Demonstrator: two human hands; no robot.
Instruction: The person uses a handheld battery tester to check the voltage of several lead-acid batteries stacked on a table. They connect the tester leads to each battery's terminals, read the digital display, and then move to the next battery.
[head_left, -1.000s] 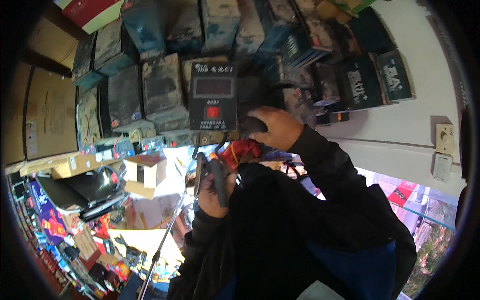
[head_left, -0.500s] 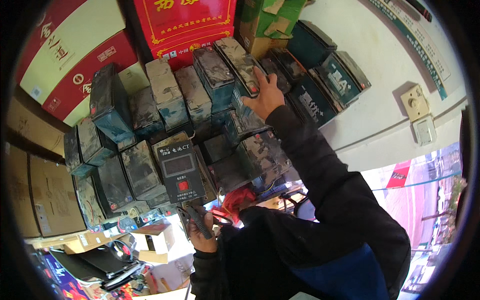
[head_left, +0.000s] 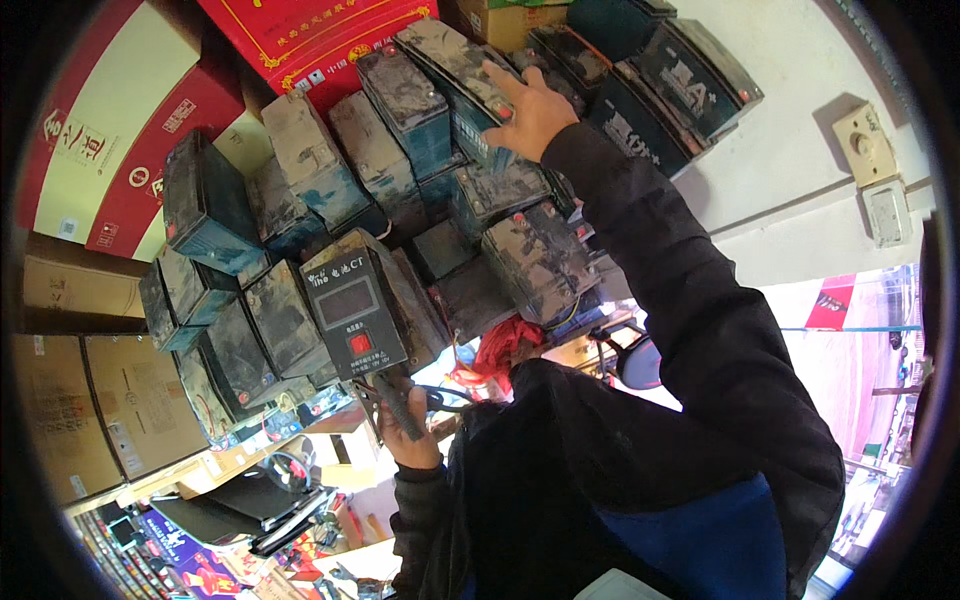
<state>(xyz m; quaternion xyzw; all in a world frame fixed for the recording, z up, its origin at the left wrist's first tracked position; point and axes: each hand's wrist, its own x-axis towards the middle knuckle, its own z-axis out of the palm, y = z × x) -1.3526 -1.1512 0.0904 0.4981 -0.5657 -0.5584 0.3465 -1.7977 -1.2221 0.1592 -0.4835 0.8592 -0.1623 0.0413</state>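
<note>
My left hand [head_left: 418, 445] is closed round the grip of a black box-shaped battery tester [head_left: 395, 328], low in the middle. A dark display and a red switch show on its face; dark cables hang by the grip. My right hand [head_left: 540, 115] reaches up to a long dusty battery [head_left: 450, 60] on top of the pile. Its fingers are spread, the index finger over the battery's top near a red terminal and the thumb by its front side. Several more dusty, dark teal batteries [head_left: 315, 155] stand stacked around the tester.
Cartons [head_left: 150, 400] stand on the left, and a red box [head_left: 320, 40] rises behind the pile. At the right is a white wall with a socket [head_left: 866, 145]. A red bag [head_left: 505, 350] lies below the batteries; clutter fills the lower left.
The view has shifted, so the pile sits higher in the picture. My right hand stays at the same long battery, and my left hand still holds the tester, now tilted a little more.
</note>
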